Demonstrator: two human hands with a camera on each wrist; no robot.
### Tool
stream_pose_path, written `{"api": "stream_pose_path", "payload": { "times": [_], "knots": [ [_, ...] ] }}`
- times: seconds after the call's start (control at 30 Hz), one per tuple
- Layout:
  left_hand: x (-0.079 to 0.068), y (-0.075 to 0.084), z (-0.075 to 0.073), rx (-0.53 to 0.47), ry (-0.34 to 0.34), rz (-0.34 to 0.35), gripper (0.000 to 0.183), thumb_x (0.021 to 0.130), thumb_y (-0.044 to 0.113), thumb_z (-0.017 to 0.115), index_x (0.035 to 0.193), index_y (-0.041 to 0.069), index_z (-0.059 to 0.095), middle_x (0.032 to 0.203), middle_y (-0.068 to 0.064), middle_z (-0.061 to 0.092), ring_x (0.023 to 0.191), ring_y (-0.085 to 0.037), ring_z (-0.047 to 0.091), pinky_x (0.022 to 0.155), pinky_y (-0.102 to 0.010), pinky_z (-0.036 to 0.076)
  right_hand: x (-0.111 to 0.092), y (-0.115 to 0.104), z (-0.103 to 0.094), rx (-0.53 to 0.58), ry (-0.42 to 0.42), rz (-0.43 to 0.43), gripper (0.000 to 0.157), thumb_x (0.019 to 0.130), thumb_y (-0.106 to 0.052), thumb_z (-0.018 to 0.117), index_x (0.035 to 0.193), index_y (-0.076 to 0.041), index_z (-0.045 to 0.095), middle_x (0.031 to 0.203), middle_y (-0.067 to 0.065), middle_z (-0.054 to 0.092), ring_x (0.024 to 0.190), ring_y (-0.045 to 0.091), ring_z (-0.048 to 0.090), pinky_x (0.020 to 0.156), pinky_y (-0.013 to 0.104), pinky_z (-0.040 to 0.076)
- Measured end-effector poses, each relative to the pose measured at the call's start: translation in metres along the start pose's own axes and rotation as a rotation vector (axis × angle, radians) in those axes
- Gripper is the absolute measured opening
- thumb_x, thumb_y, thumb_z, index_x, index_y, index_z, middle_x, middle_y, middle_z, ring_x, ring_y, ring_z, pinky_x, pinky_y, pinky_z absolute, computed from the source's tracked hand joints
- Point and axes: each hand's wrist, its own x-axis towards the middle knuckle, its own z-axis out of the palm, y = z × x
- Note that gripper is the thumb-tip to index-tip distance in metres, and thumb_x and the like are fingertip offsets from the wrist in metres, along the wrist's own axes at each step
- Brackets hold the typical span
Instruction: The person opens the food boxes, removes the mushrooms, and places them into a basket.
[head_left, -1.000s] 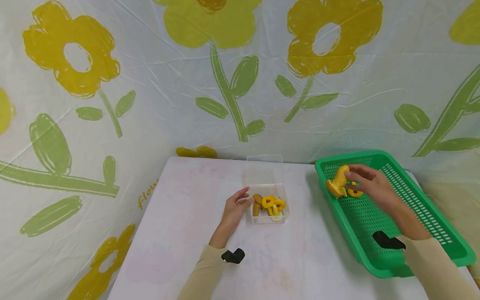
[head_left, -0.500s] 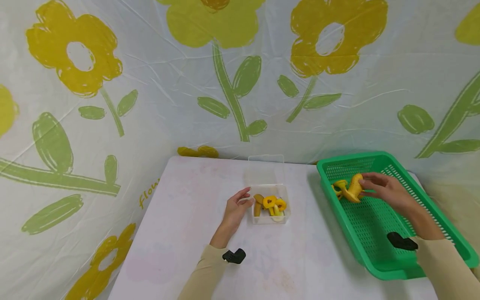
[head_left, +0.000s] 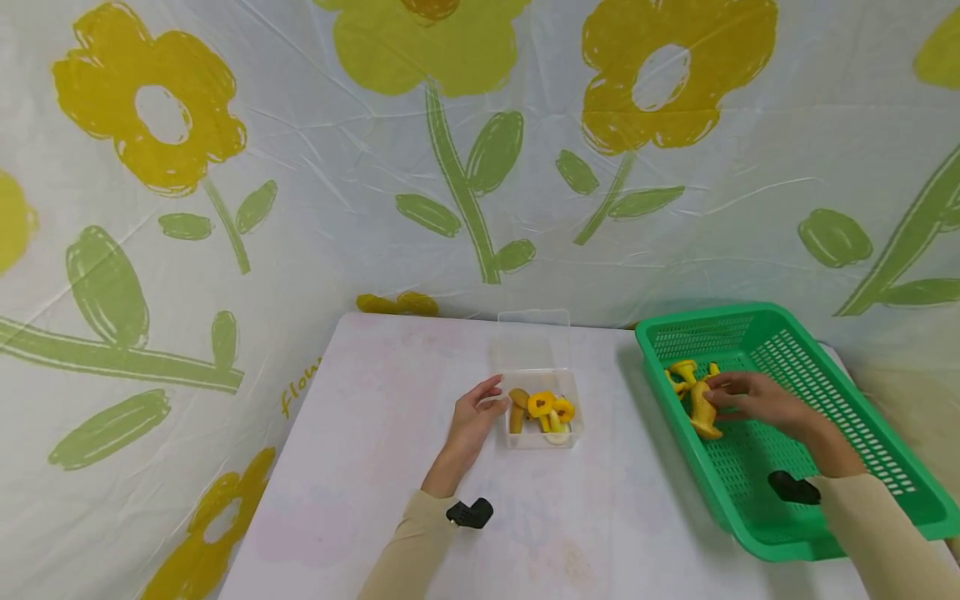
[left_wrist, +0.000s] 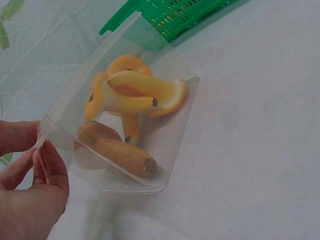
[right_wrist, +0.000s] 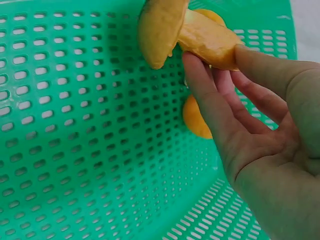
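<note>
In the right wrist view my right hand [right_wrist: 270, 130] pinches the stem of a yellow mushroom [right_wrist: 162, 32] between thumb and fingers. The head view has this mushroom [head_left: 702, 408] inside the left part of a green basket [head_left: 720, 492], its cap turned toward me. Other yellow mushrooms [head_left: 682, 371] lie beside it against the basket wall. On the table, my left hand [head_left: 467, 429] holds the left edge of a clear plastic box [left_wrist: 172, 165], thumb and fingertips at its rim. Inside are a brown mushroom [left_wrist: 125, 155] and several yellow ones [left_wrist: 127, 102].
The box's transparent lid [head_left: 532, 340] stands open behind it. Box and basket share a white-covered table [head_left: 360, 367], the basket at its right side. A flower-printed cloth [head_left: 315, 150] hangs behind and to the left.
The right hand has carried the mushroom from above the basket's left rim into the basket and then nearer to me, its cap now pointing toward me. The left hand stays at the box.
</note>
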Motion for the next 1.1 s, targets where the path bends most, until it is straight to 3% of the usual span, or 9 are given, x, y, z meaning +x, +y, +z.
{"api": "stream_pose_path", "payload": {
  "times": [0.13,0.3,0.5,0.7,0.8,0.93,1.1],
  "knots": [
    [0.011,-0.016,-0.002,0.003,0.009,-0.005,0.047,0.097,-0.001,0.066,0.143,-0.004,0.056,0.135,-0.031,0.053,0.114,-0.032,0.058,0.097,-0.026,0.051,0.004,0.002,0.004,0.030,-0.061,0.020,0.057,0.106,-0.010,0.055,0.141,0.028,0.031,0.133,0.044,0.047,0.099,0.014,0.069,0.087,0.046,0.059],
    [0.017,-0.024,-0.003,-0.013,0.007,0.010,0.047,0.096,0.001,0.068,0.142,-0.002,0.058,0.133,-0.028,0.054,0.106,-0.021,0.060,0.093,-0.023,0.050,0.009,0.006,0.011,-0.027,-0.086,0.040,0.048,0.108,-0.011,0.053,0.136,0.026,0.039,0.126,0.039,0.056,0.099,0.027,0.071,0.083,0.041,0.061],
    [0.021,-0.028,-0.005,-0.013,-0.008,0.001,0.048,0.096,-0.003,0.066,0.142,-0.007,0.055,0.134,-0.033,0.052,0.105,-0.022,0.059,0.093,-0.024,0.051,0.011,-0.001,0.020,-0.157,-0.024,0.023,0.038,0.107,-0.012,0.055,0.125,0.021,0.051,0.110,0.027,0.067,0.091,0.028,0.071,0.076,0.038,0.061],
    [0.019,-0.027,-0.005,-0.011,0.006,-0.003,0.048,0.096,0.002,0.069,0.142,-0.001,0.058,0.134,-0.027,0.055,0.108,-0.021,0.060,0.094,-0.025,0.051,0.012,-0.013,0.023,-0.353,0.103,-0.096,0.028,0.106,-0.012,0.056,0.119,0.012,0.064,0.111,0.023,0.069,0.099,0.039,0.065,0.074,0.034,0.054],
    [0.019,-0.026,-0.005,-0.005,0.010,-0.004,0.048,0.096,0.002,0.070,0.142,0.001,0.059,0.134,-0.026,0.056,0.109,-0.022,0.060,0.094,-0.025,0.051,0.011,-0.023,0.025,-0.374,0.155,-0.128,0.028,0.107,-0.012,0.055,0.120,0.011,0.064,0.114,0.026,0.068,0.104,0.044,0.065,0.074,0.032,0.054],
    [0.021,-0.026,-0.006,-0.009,0.004,-0.005,0.048,0.096,0.001,0.068,0.143,-0.001,0.058,0.135,-0.027,0.055,0.110,-0.024,0.059,0.095,-0.026,0.051,0.011,-0.040,0.030,-0.350,0.210,-0.145,0.030,0.108,-0.015,0.055,0.124,0.009,0.062,0.116,0.027,0.068,0.102,0.038,0.067,0.074,0.031,0.055],
    [0.023,-0.026,-0.005,-0.013,0.001,-0.010,0.048,0.096,-0.001,0.067,0.143,-0.004,0.056,0.134,-0.029,0.054,0.110,-0.024,0.059,0.095,-0.026,0.051,0.012,-0.059,0.037,-0.336,0.285,-0.192,0.027,0.107,-0.014,0.056,0.123,0.006,0.064,0.113,0.023,0.070,0.094,0.020,0.068,0.070,0.030,0.055]
  ]
}}
